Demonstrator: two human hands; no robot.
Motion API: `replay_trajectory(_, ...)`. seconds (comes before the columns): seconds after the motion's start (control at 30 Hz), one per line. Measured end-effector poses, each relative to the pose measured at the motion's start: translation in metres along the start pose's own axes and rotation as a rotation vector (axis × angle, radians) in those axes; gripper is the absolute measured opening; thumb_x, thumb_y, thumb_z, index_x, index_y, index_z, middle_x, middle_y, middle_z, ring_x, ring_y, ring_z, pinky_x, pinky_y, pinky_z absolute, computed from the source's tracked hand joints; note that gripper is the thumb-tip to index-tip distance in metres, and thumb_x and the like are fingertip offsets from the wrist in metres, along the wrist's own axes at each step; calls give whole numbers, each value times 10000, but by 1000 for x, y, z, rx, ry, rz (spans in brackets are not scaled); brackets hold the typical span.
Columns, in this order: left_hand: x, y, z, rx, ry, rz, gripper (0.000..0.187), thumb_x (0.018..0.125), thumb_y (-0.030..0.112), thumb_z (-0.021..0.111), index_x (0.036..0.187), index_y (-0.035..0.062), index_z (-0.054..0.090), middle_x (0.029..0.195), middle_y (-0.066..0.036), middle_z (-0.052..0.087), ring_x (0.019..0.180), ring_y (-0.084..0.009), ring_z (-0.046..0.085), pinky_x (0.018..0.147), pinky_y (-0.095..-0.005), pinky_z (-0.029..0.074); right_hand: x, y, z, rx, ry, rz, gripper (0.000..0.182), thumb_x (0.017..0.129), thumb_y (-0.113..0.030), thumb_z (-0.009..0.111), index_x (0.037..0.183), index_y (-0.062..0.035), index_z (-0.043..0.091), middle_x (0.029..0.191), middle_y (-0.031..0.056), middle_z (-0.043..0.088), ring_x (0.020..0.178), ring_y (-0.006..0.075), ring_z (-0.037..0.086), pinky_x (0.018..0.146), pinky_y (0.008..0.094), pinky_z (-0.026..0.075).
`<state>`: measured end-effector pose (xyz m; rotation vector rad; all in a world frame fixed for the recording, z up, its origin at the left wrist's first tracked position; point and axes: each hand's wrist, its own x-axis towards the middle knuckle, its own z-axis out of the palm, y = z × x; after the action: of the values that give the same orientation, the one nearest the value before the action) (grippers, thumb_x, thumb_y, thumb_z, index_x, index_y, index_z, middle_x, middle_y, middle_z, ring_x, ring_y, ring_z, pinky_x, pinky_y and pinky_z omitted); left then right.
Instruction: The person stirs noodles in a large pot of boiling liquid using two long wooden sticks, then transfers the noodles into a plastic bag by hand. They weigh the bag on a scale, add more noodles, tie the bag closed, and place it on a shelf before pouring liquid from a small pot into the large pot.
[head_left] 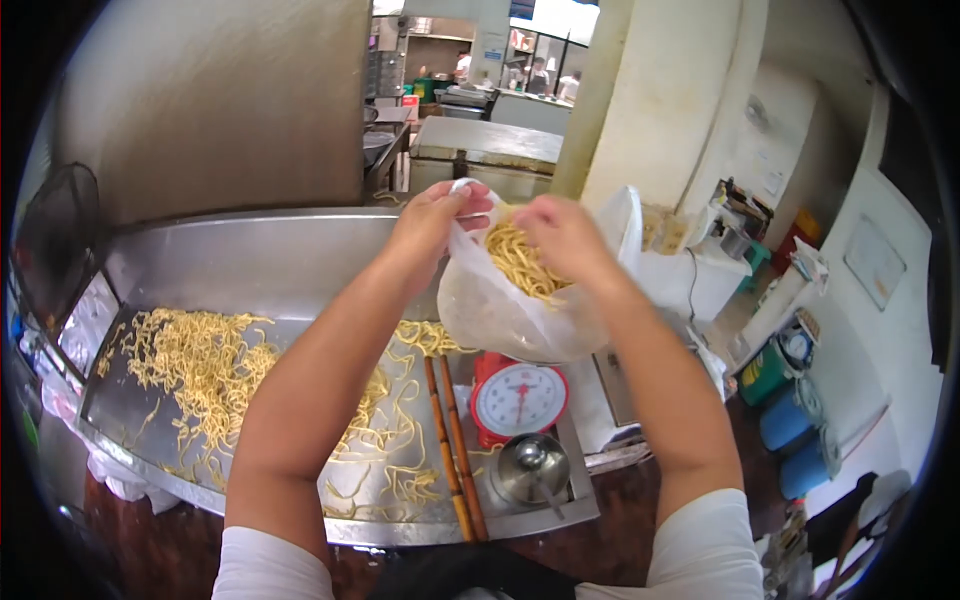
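Observation:
A translucent plastic bag [570, 325] with yellow noodles [520, 262] in its mouth rests on the pan of a red dial scale [519, 398]. My left hand [445, 215] is closed on the bag's rim at the upper left. On the other side, my right hand [565, 235] is at the bag's mouth, over the noodles; its fingertips are blurred and what they hold, if anything, cannot be made out. Loose noodles [205, 375] lie spread over the metal tray to the left, and more lie behind my left forearm.
Two long sticks [452, 450] and a metal bowl [532, 468] with a ladle lie near the front edge of the metal tray [240, 245]. A round mesh strainer [58, 245] stands far left. Blue bins [800, 440] stand at right. People [540, 78] are in the far room.

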<state>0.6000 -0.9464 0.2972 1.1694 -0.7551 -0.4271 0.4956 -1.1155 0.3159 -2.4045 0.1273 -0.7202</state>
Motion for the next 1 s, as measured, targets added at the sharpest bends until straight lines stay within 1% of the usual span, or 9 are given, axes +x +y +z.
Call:
replay_trajectory(0.13,2,-3,-8,-197,114,-45,266,1013,242,404,1159,73,548,986,-85,675,851,-176,670,756,-334,547,-20,-1,-61,308,72,188,251,943,-304,555,1012,-64,580,819,30,625,684,131,625,581,244,503)
replay_trajectory(0.2,3,-7,-10,-263,179,-89,262,1012,237,400,1153,79,553,928,-65,677,808,-169,669,740,-327,546,-23,8,-78,684,338,288,276,944,-330,561,976,-56,562,799,47,601,681,141,631,571,249,507)
replay_trajectory(0.3,3,-8,-9,-244,233,-94,262,1012,233,394,1159,83,551,892,-55,675,766,-159,664,725,-329,550,-21,22,-84,723,454,204,307,947,-369,564,913,-64,546,804,52,587,684,149,627,568,254,506)
replay_trajectory(0.53,4,-3,-4,-229,161,-68,237,990,213,433,1154,93,554,774,-20,642,607,-118,576,598,-295,492,-2,19,-63,716,297,235,329,917,-380,608,891,-53,582,789,38,588,720,153,609,660,299,528)
replay_trajectory(0.63,-1,4,-2,-306,10,-70,191,955,227,508,1087,100,563,722,8,610,546,-90,514,560,-273,448,15,32,-55,370,278,112,227,888,-254,616,935,-34,650,867,90,658,814,201,651,737,338,534)
replay_trajectory(0.7,-3,15,4,-250,-52,-104,163,921,251,573,1003,111,554,710,23,600,521,-72,493,555,-260,440,16,44,-60,-1092,-140,174,223,841,-129,575,1012,-38,686,991,154,686,927,276,666,789,378,529)
replay_trajectory(0.87,-6,20,9,-250,-42,-115,154,909,253,587,950,111,541,719,22,610,520,-65,501,557,-255,450,-13,19,-75,-934,10,77,219,823,-171,572,954,-59,706,964,163,694,897,299,676,752,412,539)
replay_trajectory(0.97,-1,19,7,-258,-59,-97,169,906,254,593,955,104,535,738,14,624,541,-65,522,567,-260,463,-31,-15,-63,-784,-137,197,235,752,-309,681,795,-81,723,796,125,699,779,306,669,718,391,528)
replay_trajectory(1.0,0,19,7,-259,-59,-106,169,906,254,593,955,104,535,738,14,624,541,-65,522,567,-260,463,-38,-13,-55,-691,-343,305,276,744,-342,684,757,-68,714,729,121,683,704,290,663,664,382,527)
